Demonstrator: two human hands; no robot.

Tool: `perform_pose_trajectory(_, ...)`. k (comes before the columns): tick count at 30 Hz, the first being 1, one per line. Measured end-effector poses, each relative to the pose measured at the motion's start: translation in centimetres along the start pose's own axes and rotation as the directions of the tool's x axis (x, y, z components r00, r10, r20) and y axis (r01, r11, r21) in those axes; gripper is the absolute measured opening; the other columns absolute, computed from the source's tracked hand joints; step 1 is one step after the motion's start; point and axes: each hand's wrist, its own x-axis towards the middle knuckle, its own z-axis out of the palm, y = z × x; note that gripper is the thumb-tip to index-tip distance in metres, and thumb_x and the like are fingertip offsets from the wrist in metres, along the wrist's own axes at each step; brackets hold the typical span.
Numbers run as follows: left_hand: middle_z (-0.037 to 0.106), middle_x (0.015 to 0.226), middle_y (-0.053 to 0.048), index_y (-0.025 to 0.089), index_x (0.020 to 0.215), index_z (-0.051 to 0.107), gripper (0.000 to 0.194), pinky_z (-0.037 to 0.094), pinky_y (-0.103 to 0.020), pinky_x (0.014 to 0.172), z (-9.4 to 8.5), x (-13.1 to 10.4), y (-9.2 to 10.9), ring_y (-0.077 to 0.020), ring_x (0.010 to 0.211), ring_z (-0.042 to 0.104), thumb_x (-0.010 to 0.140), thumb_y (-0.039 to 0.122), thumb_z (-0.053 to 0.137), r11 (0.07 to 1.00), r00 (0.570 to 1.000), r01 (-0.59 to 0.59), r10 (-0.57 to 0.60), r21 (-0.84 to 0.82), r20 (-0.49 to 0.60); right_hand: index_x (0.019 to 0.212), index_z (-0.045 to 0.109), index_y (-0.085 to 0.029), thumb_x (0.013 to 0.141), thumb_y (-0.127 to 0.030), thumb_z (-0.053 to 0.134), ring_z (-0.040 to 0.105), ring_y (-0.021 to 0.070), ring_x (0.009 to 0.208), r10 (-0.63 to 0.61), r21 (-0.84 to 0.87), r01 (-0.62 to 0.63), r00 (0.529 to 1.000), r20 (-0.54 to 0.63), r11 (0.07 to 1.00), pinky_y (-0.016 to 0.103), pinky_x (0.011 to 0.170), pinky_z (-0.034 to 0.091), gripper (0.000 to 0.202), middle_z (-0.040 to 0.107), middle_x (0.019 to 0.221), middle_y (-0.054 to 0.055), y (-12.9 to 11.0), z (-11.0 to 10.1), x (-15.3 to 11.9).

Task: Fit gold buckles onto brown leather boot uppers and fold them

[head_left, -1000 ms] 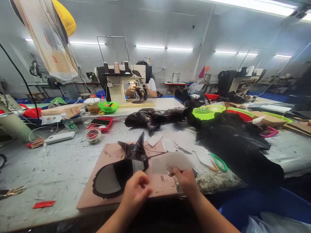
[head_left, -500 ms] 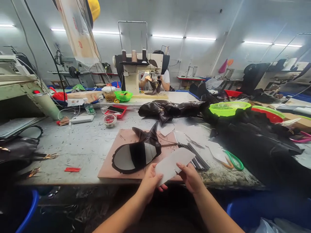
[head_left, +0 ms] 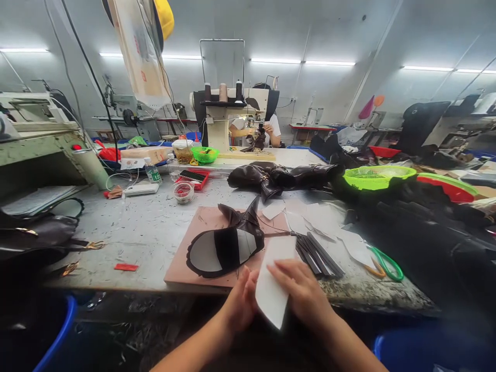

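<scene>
A thin white sheet piece (head_left: 273, 302) with one pointed end is held upright at the front edge of the table. My right hand (head_left: 304, 287) is closed on it, fingers lying over its right side. My left hand (head_left: 242, 299) is closed along its left edge, some fingertips hidden behind it. Just beyond lies a dark brown leather shoe upper (head_left: 244, 225), its sole side with a white and black insole (head_left: 219, 253) facing up, on a pinkish board (head_left: 180, 266). Right of the piece are dark strips (head_left: 318, 256) and more white pieces (head_left: 318, 219).
Green-handled scissors (head_left: 389, 263) lie at the right, near a heap of black material (head_left: 411, 232). Brown leather boots (head_left: 267, 178) lie behind the board. A red scrap (head_left: 126, 267) is on the left. Across the table, a person (head_left: 273, 129) works at a sewing machine (head_left: 217, 124).
The white piece has turned from slanting sideways to upright, its pointed end now toward me. My right hand has moved over its face. The view has shifted slightly left.
</scene>
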Motion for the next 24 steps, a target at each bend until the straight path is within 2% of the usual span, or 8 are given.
perform_pose_trajectory(2, 0.066, 0.080, -0.006, 0.014, 0.102, 0.058, 0.052, 0.043, -0.024, 0.063, 0.2, -0.3, 0.4, -0.0160, 0.068, 0.060, 0.059, 0.037, 0.074, 0.999, 0.999, -0.041, 0.040, 0.024, 0.017, 0.123, 0.051, -0.027, 0.080, -0.008, 0.043, 0.052, 0.0226, 0.107, 0.000, 0.045, -0.001, 1.000, 0.023, 0.999, 0.043, 0.091, 0.042, 0.047, 0.059, 0.114, 0.008, 0.2, 0.2, -0.6)
perform_pose_trajectory(5, 0.066, 0.077, -0.002, 0.018, 0.100, 0.058, 0.049, 0.041, -0.022, 0.060, 0.0, -0.4, 0.7, -0.0136, 0.065, 0.058, 0.054, 0.018, 0.072, 0.995, 0.995, -0.069, 0.074, 0.073, -0.068, 0.119, 0.053, -0.023, 0.080, -0.025, 0.051, 0.053, 0.0267, 0.106, 0.446, 0.342, -0.395, 0.891, -0.082, 0.852, 0.048, 0.090, 0.042, 0.040, 0.056, 0.117, 0.012, 0.7, 0.4, -1.6)
perform_pose_trajectory(7, 0.065, 0.075, -0.001, 0.017, 0.096, 0.061, 0.044, 0.040, -0.020, 0.056, -0.4, -0.4, 0.7, -0.0125, 0.063, 0.056, 0.052, 0.015, 0.066, 0.986, 0.999, -0.009, 0.015, 0.164, -0.032, 0.114, 0.057, -0.020, 0.075, -0.044, 0.055, 0.058, 0.0294, 0.096, 0.656, 0.595, -0.613, 0.733, 0.182, 0.520, 0.048, 0.082, 0.046, 0.046, 0.061, 0.109, 0.014, 0.8, 0.3, -1.9)
perform_pose_trajectory(10, 0.064, 0.075, -0.001, 0.015, 0.097, 0.062, 0.046, 0.037, -0.019, 0.053, -0.9, 0.0, 0.4, -0.0125, 0.062, 0.055, 0.052, 0.010, 0.055, 0.873, 0.977, 0.143, -0.199, 0.467, 0.072, 0.107, 0.061, -0.017, 0.066, -0.056, 0.057, 0.061, 0.0303, 0.088, 0.556, 0.623, -0.756, 0.612, 0.563, 0.201, 0.045, 0.076, 0.048, 0.057, 0.066, 0.096, 0.013, 1.3, -0.1, -1.7)
perform_pose_trajectory(14, 0.064, 0.094, -0.005, 0.015, 0.113, 0.054, 0.045, 0.046, -0.027, 0.068, -1.1, 1.1, 1.2, -0.0182, 0.079, 0.059, 0.068, 0.014, 0.049, 0.311, 0.998, -0.051, 0.052, 0.949, 0.037, 0.092, 0.064, -0.014, 0.077, -0.047, 0.041, 0.062, 0.0256, 0.074, 0.679, 0.228, -0.836, 0.541, 0.496, 0.499, 0.038, 0.065, 0.049, 0.042, 0.066, 0.078, 0.010, 2.9, -0.9, 0.3)
perform_pose_trajectory(17, 0.061, 0.110, -0.009, 0.012, 0.117, 0.051, 0.040, 0.043, -0.031, 0.087, -1.4, 2.4, 2.5, -0.0199, 0.097, 0.057, 0.078, 0.014, 0.043, -0.155, 0.959, -0.037, 0.274, 0.987, 0.079, 0.094, 0.062, -0.015, 0.076, -0.033, 0.049, 0.062, 0.0261, 0.077, 0.669, -0.072, -0.709, 0.622, 0.407, 0.702, 0.034, 0.066, 0.047, 0.029, 0.066, 0.081, 0.011, 3.3, -0.3, 1.9)
perform_pose_trajectory(21, 0.050, 0.126, -0.014, 0.008, 0.119, 0.049, 0.040, 0.032, -0.036, 0.102, -1.9, 4.2, 2.9, -0.0233, 0.120, 0.042, 0.081, 0.010, 0.037, -0.276, 0.955, 0.020, 0.289, 0.961, 0.063, 0.110, 0.056, -0.011, 0.073, -0.010, 0.050, 0.060, 0.0270, 0.081, 0.505, -0.543, -0.265, 0.784, 0.359, 0.797, 0.033, 0.065, 0.047, 0.037, 0.064, 0.087, 0.015, 2.1, 2.0, 1.8)
perform_pose_trajectory(24, 0.031, 0.140, -0.019, 0.001, 0.130, 0.036, 0.053, 0.021, -0.040, 0.108, -2.3, 5.0, 2.3, -0.0272, 0.132, 0.024, 0.081, 0.020, 0.045, -0.338, 0.968, 0.018, 0.240, 0.941, 0.068, 0.111, 0.055, -0.012, 0.075, -0.006, 0.042, 0.059, 0.0265, 0.085, 0.507, -0.498, -0.314, 0.800, 0.320, 0.809, 0.034, 0.068, 0.048, 0.039, 0.064, 0.089, 0.015, 2.9, 1.9, 1.1)
